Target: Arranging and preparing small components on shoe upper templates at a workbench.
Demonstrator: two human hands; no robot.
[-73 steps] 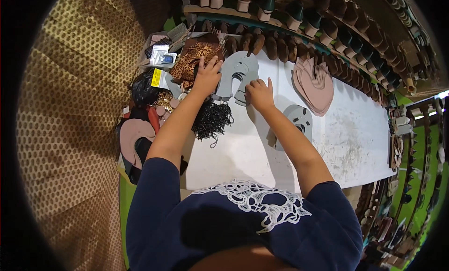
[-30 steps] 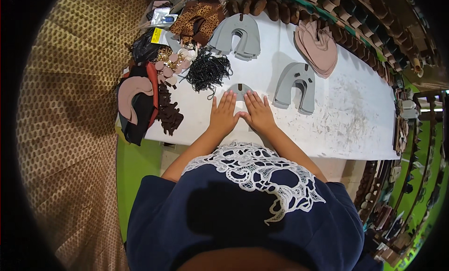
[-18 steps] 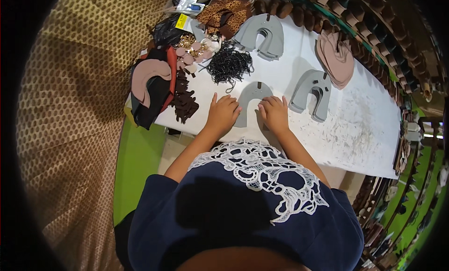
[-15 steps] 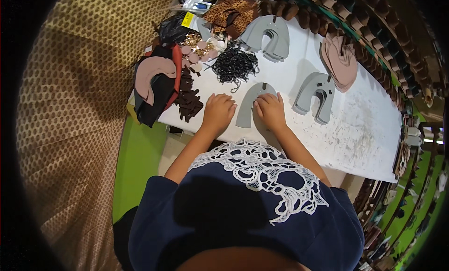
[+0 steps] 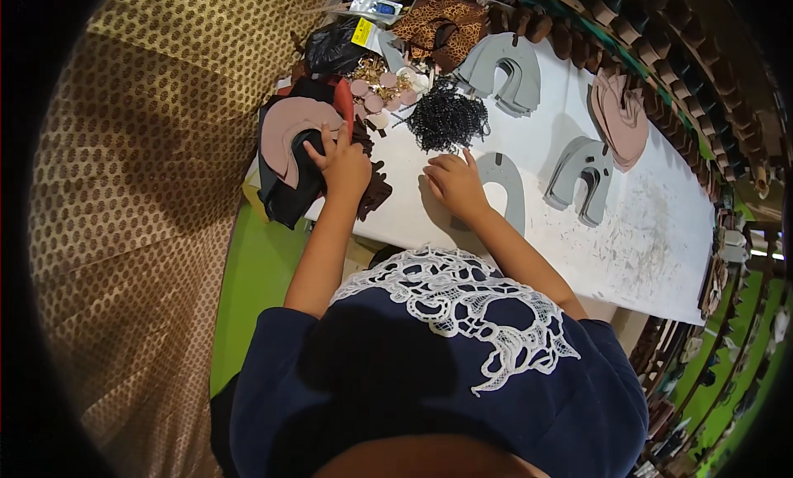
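Note:
My left hand (image 5: 345, 166) is spread open, its fingertips at the right end of a pink curved flat piece (image 5: 279, 135). That piece lies on a black folded material (image 5: 289, 199) at the table's left end. Dark brown short strips (image 5: 377, 189) lie beside and partly behind this hand. My right hand (image 5: 457, 183) hovers or rests low over the white table, fingers apart, nothing visible in them. It partly covers a grey arch-shaped flat piece (image 5: 510, 185) with a small dark tab at its top. Just beyond the right hand sits a heap of black beaded strands (image 5: 446, 115).
Two stacks of grey arch pieces (image 5: 529, 82) (image 5: 562, 177) and a pink stack (image 5: 619, 123) lie farther right on the white table (image 5: 644, 230). Pink discs and gold trimmings (image 5: 376, 90) are at the back left. Shelves of shoes (image 5: 661, 40) line the far right.
My left hand has left the table beside the grey arch and moved left to the pink curved piece. My right hand has shifted left across the arch. The view has turned slightly.

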